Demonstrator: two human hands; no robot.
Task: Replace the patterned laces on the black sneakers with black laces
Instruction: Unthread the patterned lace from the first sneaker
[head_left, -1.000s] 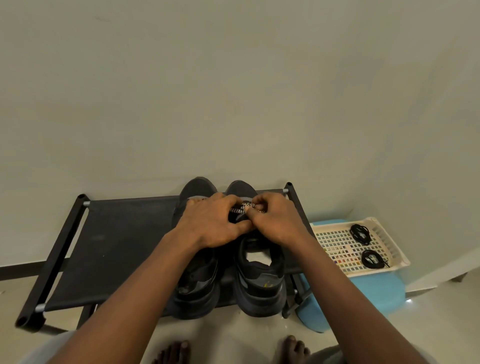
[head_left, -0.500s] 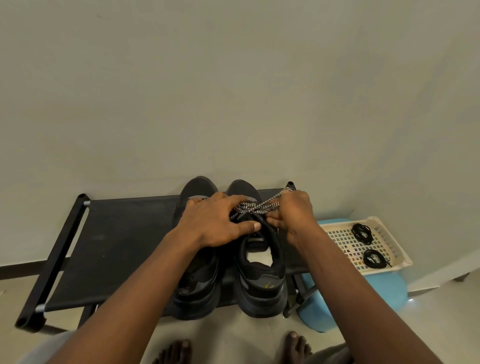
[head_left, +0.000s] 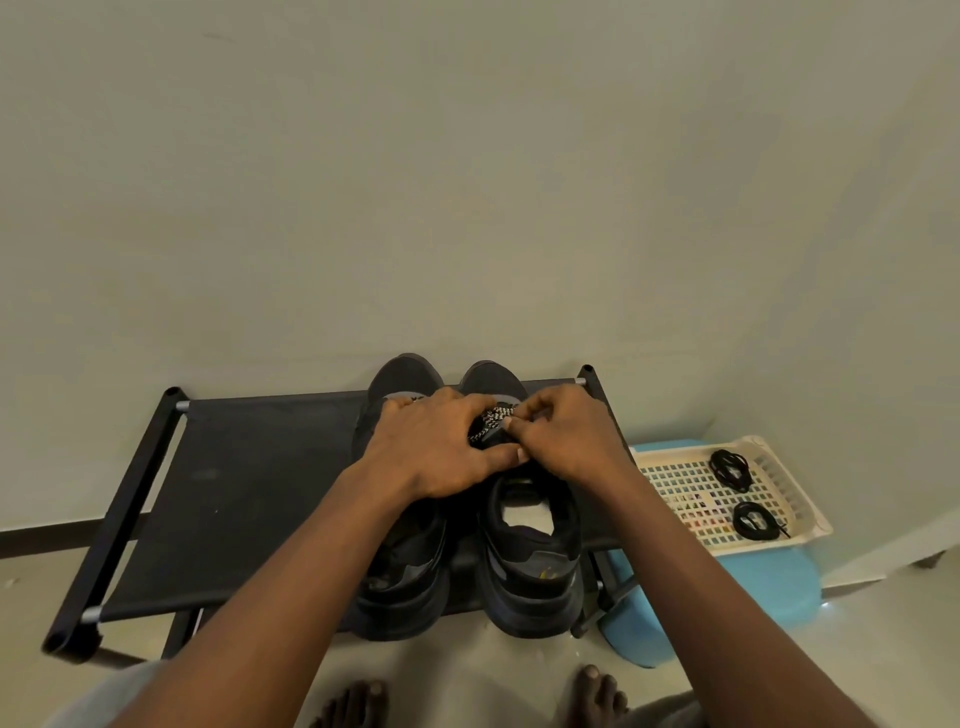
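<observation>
Pale plain wall behind, light floor below. A black fabric-topped shoe rack (head_left: 249, 493) against the wall carries the work.

Patterned black-and-white rope lace (head_left: 493, 418) sits right btwn the fingertips of both hands, bunched at the upper eyelets of the R black sneaker (head_left: 535, 561). R hand (head_left: 566, 441) pinches a strand of it, fingers (head_left: 524, 415) curled tight on the lace. L hand (head_left: 436, 452) is curled over that sneaker's upper just beside the lace, thumb laid across the tongue, holding the shoe steady. Can't tell if it also nips a strand.

L black sneaker (head_left: 405, 571) stands touching the other, under the L wrist; its lacing is hidden.

Progress, as I judge it: early. Patterned lace not yet out of the R shoe, prob. being loosened or unthreaded. Two coiled black laces (head_left: 730, 469) lie untouched in a cream plastic mesh tray (head_left: 810, 525), well apart to the right of the R fingers, on a light-blue plastic stool (head_left: 769, 587).

Left to do: strip this lace, check and strip the other shoe, thread both w/ black.
</observation>
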